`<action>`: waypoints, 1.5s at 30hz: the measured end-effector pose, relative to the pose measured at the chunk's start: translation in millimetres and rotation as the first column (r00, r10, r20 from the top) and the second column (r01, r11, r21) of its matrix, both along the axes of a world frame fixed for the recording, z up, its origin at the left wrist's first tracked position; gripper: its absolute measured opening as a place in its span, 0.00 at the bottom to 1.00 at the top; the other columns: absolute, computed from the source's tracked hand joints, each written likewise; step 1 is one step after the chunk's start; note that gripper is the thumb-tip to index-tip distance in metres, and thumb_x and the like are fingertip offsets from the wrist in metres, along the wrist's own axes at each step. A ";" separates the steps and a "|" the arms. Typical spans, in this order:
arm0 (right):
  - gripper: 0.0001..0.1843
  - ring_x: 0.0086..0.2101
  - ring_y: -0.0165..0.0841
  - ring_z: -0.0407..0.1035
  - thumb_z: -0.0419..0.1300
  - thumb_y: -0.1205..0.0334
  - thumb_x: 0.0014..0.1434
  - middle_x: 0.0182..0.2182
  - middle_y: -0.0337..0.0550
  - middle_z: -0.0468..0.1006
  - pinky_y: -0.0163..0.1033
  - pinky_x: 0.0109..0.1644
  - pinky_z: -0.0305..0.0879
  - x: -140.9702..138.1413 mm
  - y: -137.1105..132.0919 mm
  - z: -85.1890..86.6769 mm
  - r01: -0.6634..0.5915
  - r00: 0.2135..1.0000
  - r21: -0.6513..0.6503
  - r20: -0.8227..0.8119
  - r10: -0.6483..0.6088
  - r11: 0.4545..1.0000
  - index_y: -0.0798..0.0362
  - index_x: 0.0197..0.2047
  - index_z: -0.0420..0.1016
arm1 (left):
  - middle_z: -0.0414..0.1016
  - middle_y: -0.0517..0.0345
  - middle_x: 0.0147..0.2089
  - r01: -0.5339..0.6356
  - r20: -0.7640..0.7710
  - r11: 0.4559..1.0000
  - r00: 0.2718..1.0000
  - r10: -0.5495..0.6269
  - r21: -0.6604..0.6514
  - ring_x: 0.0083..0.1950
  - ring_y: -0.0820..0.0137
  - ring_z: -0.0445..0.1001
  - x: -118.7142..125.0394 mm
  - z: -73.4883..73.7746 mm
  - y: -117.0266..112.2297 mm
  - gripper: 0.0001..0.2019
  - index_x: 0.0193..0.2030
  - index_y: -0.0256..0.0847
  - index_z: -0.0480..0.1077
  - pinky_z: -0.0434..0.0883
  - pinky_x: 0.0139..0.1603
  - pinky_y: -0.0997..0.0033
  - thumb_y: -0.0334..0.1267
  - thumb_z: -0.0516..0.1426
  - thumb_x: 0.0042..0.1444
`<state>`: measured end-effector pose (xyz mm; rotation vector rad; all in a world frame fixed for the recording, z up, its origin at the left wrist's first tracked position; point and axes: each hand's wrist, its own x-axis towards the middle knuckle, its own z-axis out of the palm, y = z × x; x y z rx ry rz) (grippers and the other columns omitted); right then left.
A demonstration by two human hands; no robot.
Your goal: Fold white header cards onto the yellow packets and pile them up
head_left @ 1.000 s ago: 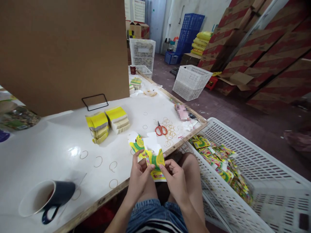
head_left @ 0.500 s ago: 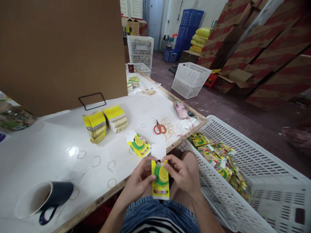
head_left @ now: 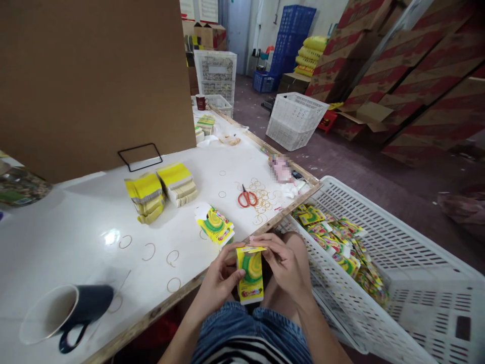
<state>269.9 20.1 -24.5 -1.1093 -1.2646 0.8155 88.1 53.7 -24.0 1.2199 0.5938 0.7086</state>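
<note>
A small yellow-and-green printed carton (head_left: 250, 277) is held over my lap, just off the table edge. My left hand (head_left: 223, 277) grips its left side, thumb across the front. At the top, the fingers of my right hand (head_left: 285, 263) press on the flap, which is folded over. A flat stack of similar cartons (head_left: 215, 225) lies on the table just beyond my left hand. Red-handled scissors (head_left: 247, 197) rest farther off, beside scattered rubber bands (head_left: 263, 196).
Two bundles of yellow packets (head_left: 176, 183) stand on the table (head_left: 125, 273). A dark mug (head_left: 89, 306) lies on its side at the near left. A white crate (head_left: 428, 298) holding many filled cartons (head_left: 341, 242) stands to my right. A cardboard panel (head_left: 94, 86) rises at the back left.
The white top flap that stood upright has been folded down over the carton's opening. My right hand has moved slightly up onto the top edge.
</note>
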 end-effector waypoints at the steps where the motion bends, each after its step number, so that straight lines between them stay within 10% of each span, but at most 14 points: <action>1: 0.17 0.44 0.40 0.68 0.54 0.52 0.63 0.39 0.49 0.75 0.44 0.50 0.64 2.2 -0.2 1.8 -0.005 1.000 0.011 0.008 0.005 1.000 0.52 0.38 0.80 | 0.73 0.46 0.53 -0.025 -0.038 0.999 0.999 0.026 0.024 0.51 0.59 0.74 0.3 -0.2 0.0 0.26 0.62 0.44 0.57 0.72 0.47 0.65 0.35 0.59 0.58; 8: 0.20 0.26 0.30 0.66 0.61 0.65 0.54 0.25 0.35 0.72 0.32 0.28 0.60 1.9 -1.7 4.2 -0.079 0.992 -0.307 0.071 0.105 0.949 0.52 0.52 0.70 | 0.72 0.46 0.56 -0.102 -0.193 0.976 0.971 0.139 0.192 0.54 0.59 0.72 6.5 1.7 -4.0 0.24 0.62 0.42 0.59 0.69 0.55 0.60 0.35 0.55 0.60; 18: 0.12 0.26 0.32 0.68 0.60 0.58 0.58 0.26 0.40 0.76 0.34 0.29 0.63 -0.2 -2.8 4.4 0.049 0.987 -0.199 0.162 -0.016 0.979 0.52 0.44 0.76 | 0.76 0.45 0.50 -0.036 0.013 0.996 0.999 0.037 -0.079 0.48 0.58 0.76 8.9 7.6 -2.5 0.25 0.58 0.42 0.60 0.73 0.42 0.67 0.36 0.62 0.54; 25: 0.09 0.40 0.39 0.71 0.59 0.57 0.60 0.38 0.47 0.77 0.43 0.44 0.70 9.3 -8.5 -6.8 0.199 0.977 -0.028 0.081 -0.196 0.980 0.51 0.38 0.77 | 0.70 0.44 0.58 -0.120 -0.051 0.980 0.990 0.129 0.159 0.58 0.56 0.70 22.4 -1.6 -6.5 0.22 0.60 0.43 0.62 0.69 0.56 0.57 0.36 0.58 0.58; 30: 0.12 0.50 0.44 0.63 0.62 0.57 0.58 0.46 0.53 0.68 0.53 0.57 0.59 35.5 2.4 2.4 0.693 0.580 0.322 0.281 -0.764 0.645 0.54 0.42 0.77 | 0.62 0.47 0.65 -0.386 -0.178 0.719 0.800 0.573 0.578 0.68 0.56 0.56 7.4 -12.4 12.6 0.23 0.61 0.43 0.62 0.49 0.69 0.49 0.36 0.57 0.59; 36: 0.11 0.45 0.42 0.66 0.59 0.60 0.59 0.42 0.50 0.72 0.49 0.52 0.63 -15.1 67.5 -20.2 0.341 0.861 0.055 0.383 -0.335 0.939 0.53 0.44 0.77 | 0.69 0.47 0.60 -0.309 -0.288 0.653 0.711 0.641 0.692 0.66 0.56 0.60 -6.9 -32.2 32.9 0.21 0.58 0.41 0.64 0.39 0.70 0.44 0.35 0.56 0.57; 45: 0.11 0.42 0.43 0.65 0.62 0.72 0.50 0.37 0.48 0.72 0.47 0.49 0.62 -63.4 103.2 -38.0 0.259 0.903 -0.052 0.367 -0.223 0.964 0.53 0.38 0.75 | 0.69 0.50 0.60 -0.304 -0.286 0.670 0.731 0.620 0.677 0.62 0.58 0.66 -10.4 -34.6 34.7 0.21 0.57 0.44 0.64 0.38 0.69 0.44 0.31 0.55 0.57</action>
